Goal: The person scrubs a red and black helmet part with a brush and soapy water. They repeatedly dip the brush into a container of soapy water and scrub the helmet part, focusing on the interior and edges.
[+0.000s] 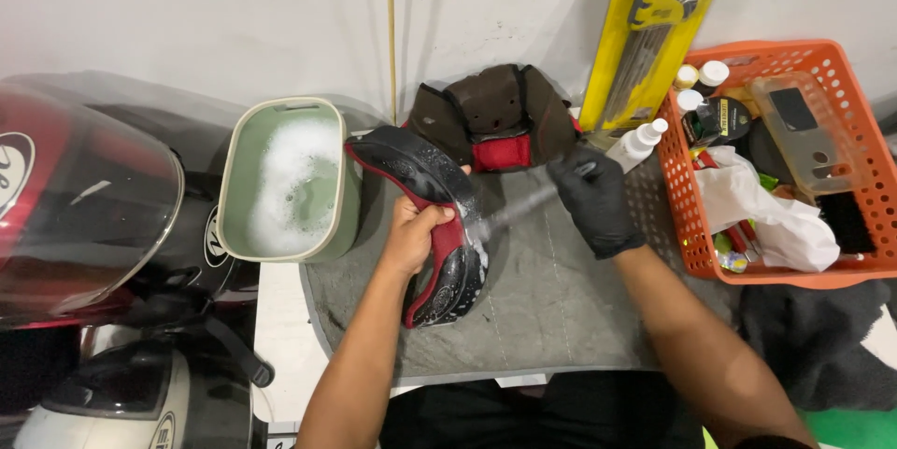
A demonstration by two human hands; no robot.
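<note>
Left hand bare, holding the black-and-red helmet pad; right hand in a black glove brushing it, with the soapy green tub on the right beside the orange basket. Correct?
Not quite. In the head view the soapy green tub stands on the left, apart from the orange basket. The rest holds: bare left hand holds the black-and-red helmet pad, gloved right hand brushes it.

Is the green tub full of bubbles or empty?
Not empty: the green tub stands upright holding white foam, heaped mostly along its right side. How deep the water under the foam goes cannot be told.

tall yellow tool card (654,24) leaning on wall; round black-labelled tin (724,119) in orange basket (864,267)
</note>
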